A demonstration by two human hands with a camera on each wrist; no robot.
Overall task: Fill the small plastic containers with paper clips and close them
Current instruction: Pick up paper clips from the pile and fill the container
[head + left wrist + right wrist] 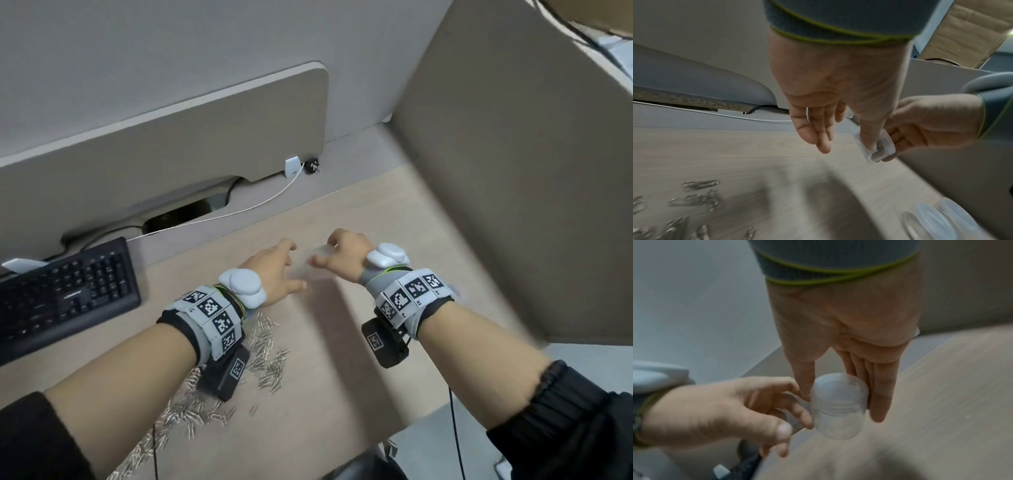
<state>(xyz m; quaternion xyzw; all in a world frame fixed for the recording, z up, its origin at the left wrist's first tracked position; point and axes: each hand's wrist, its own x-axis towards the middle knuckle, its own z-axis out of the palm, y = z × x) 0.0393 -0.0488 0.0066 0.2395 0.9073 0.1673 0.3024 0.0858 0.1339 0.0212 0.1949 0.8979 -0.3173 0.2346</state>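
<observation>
Desk (325, 394): pale wood-grain top, bounded at rear by a grey divider panel (154, 150) and at right by a tall beige partition (513, 171). Black keyboard (65, 291) lies at the desk's left edge; a white cable (239, 209) runs along the back, from a slot near the keyboard to a small white clip under the panel.

Paper clips (267, 356): loose silver heap spread on the desk beneath and beside the left forearm, extending toward the near-left corner; blurred in left wrist view (698, 201).

Right hand (344, 253): raised above desk centre, fingers and thumb wrapped round a small clear plastic container (838, 410), w/ its rounded screw lid on. The container is off the desk, between the two hands; only a pale blur in head view (320, 255).

Left hand (274, 270): just beside the right, fingers spread and lightly curled. Fingertips (805, 417) meet the container's side in right wrist view; whether they actually grip it cannot be told (motion blur).

Spare clear containers (937, 219): several on the desk by the partition, seen in left wrist view only, near its lower right; upright or tipped cannot be told.

Both wrists carry grey bands w/ black-and-white marker tags and white sensor pods.
</observation>
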